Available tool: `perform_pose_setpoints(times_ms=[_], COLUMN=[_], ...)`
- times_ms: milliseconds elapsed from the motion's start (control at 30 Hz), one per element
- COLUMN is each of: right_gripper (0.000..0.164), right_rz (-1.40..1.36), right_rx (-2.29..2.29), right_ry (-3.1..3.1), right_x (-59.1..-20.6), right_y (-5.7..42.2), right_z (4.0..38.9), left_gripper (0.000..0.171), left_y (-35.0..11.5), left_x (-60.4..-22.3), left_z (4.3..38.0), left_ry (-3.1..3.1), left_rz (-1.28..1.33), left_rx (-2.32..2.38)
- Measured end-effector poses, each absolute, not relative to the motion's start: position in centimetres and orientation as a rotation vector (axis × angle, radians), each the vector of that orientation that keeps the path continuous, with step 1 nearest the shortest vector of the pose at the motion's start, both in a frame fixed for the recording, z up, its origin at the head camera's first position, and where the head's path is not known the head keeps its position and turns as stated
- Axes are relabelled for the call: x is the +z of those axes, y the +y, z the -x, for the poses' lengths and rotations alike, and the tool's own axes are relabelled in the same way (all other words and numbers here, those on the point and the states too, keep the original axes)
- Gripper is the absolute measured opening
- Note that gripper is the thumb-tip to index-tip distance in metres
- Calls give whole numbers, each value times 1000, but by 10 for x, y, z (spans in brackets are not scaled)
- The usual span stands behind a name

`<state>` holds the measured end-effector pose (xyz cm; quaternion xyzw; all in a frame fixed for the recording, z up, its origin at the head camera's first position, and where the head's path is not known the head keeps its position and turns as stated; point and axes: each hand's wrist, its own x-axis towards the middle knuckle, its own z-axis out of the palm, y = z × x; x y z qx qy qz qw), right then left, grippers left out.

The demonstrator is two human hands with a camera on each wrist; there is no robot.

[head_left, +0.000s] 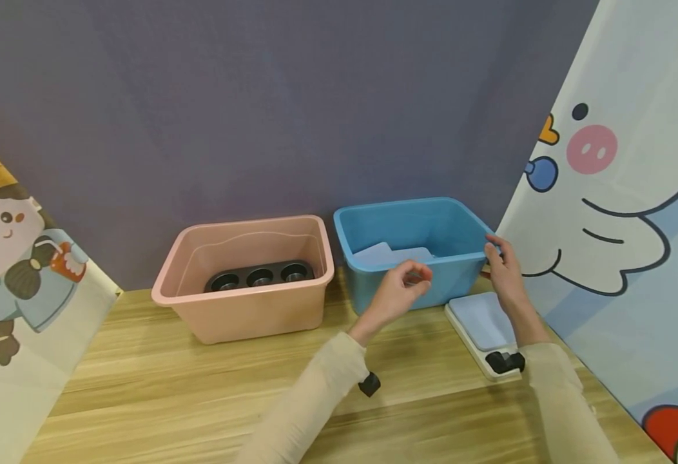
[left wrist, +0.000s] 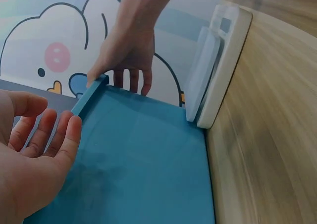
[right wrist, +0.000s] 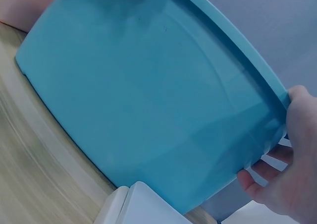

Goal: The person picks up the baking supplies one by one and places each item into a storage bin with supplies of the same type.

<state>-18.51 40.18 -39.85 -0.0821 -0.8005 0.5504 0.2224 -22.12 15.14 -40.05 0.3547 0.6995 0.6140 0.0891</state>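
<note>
A blue plastic tub (head_left: 420, 277) stands at the back right with pale flat pieces (head_left: 394, 254) inside. My right hand (head_left: 504, 267) grips its front right corner, thumb over the rim and fingers down the outer side, as the right wrist view shows too. Just in front of the tub's front wall is my left hand (head_left: 399, 290), fingers loosely bent and nothing between them; in the left wrist view that hand (left wrist: 39, 154) overlaps the rim. A white kitchen scale (head_left: 484, 332) with a pale platform lies below my right hand, against the tub's front right.
To the left stands a pink tub (head_left: 246, 316) holding a dark muffin pan (head_left: 260, 276). A grey partition (head_left: 269, 116) rises behind both tubs, and printed panels (head_left: 635, 225) flank the wooden table (head_left: 159, 386).
</note>
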Motion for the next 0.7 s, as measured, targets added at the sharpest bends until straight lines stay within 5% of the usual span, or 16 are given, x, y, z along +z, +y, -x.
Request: perform_pose_setpoints(times_ms=[700], right_gripper=[59], right_rz=[240], right_rx=[1531], right_ry=[-2212], right_x=[-400], right_y=[400], right_z=[185], left_gripper=[18], left_y=[178], left_x=[-430], left_z=[215], left_ry=[2122], left_rz=[-1059], left_rx=[1730])
